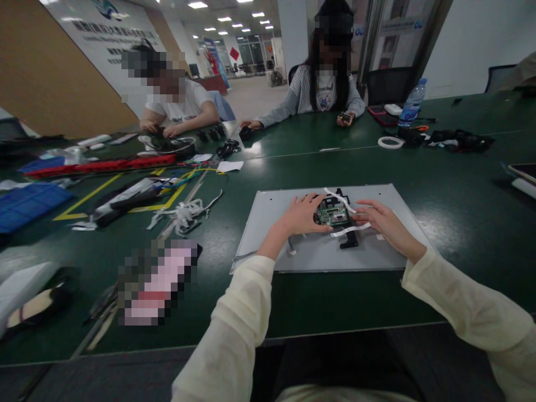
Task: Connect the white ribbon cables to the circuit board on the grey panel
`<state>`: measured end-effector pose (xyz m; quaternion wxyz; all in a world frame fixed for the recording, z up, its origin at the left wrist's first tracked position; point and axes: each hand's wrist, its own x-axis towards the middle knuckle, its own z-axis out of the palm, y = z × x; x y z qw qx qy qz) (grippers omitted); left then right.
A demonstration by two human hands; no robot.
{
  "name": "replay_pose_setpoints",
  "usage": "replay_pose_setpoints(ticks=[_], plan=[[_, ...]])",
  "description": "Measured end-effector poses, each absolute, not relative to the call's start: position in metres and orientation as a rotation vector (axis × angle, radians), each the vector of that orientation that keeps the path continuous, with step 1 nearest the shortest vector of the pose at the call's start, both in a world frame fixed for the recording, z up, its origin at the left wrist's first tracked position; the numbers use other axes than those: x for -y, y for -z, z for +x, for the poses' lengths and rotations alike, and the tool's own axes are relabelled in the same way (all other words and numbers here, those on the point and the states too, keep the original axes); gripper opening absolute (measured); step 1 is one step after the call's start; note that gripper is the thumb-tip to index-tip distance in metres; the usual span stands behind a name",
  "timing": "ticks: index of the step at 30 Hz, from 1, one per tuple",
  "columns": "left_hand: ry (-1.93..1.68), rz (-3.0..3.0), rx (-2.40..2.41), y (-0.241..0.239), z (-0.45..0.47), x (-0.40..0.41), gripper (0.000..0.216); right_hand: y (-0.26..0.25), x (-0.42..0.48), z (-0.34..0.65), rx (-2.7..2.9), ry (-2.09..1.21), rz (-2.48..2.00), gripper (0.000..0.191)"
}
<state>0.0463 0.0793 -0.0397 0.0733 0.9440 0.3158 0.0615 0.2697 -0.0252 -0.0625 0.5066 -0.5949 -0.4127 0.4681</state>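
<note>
A green circuit board (pixel 334 216) in a black frame (pixel 349 241) lies on a light grey panel (pixel 268 245) in front of me. My left hand (pixel 302 215) spans the board's left side, thumb at the near edge and fingers at the far edge, gripping it. On the right, my right hand (pixel 380 222) has its bent fingers at the ends of narrow white strips; one white strip (pixel 352 229) crosses the near part of the board and seems pinched. A second white strip (pixel 338 198) curls over the far side. My right thumb is partly hidden.
Left of the panel are a heap of white strips (pixel 184 215), a pink phone-like object (pixel 161 285), blurred by pixels, and a blue tray (pixel 31 204). A tape roll (pixel 391 142) and water bottle (pixel 413 105) stand at the far right. Two people sit across the green table (pixel 473 206).
</note>
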Motion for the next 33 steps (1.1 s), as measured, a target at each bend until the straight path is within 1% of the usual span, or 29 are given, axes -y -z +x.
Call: replay_pose_setpoints(ticks=[12, 16, 20, 22, 25, 27, 30, 33], plan=[[-0.093, 2.789, -0.887, 0.040, 0.048, -0.087, 0.091, 0.075, 0.021, 0.277, 1.043, -1.042, -1.359, 0.050], [-0.060, 2.774, -0.923, 0.041, 0.048, -0.085, 0.093, 0.080, 0.020, 0.280, 1.137, -0.976, -1.380, 0.046], [-0.049, 2.738, -0.999, 0.038, 0.048, -0.077, 0.094, 0.081, 0.019, 0.285, 1.240, -0.878, -1.413, 0.039], [-0.077, 2.739, -0.982, 0.035, 0.050, -0.071, 0.087, 0.082, 0.020, 0.287, 1.285, -0.821, -1.425, 0.035], [-0.209, 2.739, -0.951, 0.033, 0.059, -0.064, 0.060, 0.083, 0.020, 0.288, 1.397, -0.680, -1.468, 0.031], [-0.325, 2.724, -0.949, 0.035, 0.069, -0.061, 0.048, 0.083, 0.020, 0.288, 1.490, -0.575, -1.495, 0.032], [-0.427, 2.726, -0.944, 0.043, 0.084, -0.061, 0.042, 0.081, 0.016, 0.290, 1.647, -0.463, -1.504, 0.037], [-0.461, 2.714, -0.980, 0.050, 0.093, -0.063, 0.037, 0.077, 0.010, 0.293, 1.859, -0.371, -1.497, 0.037]])
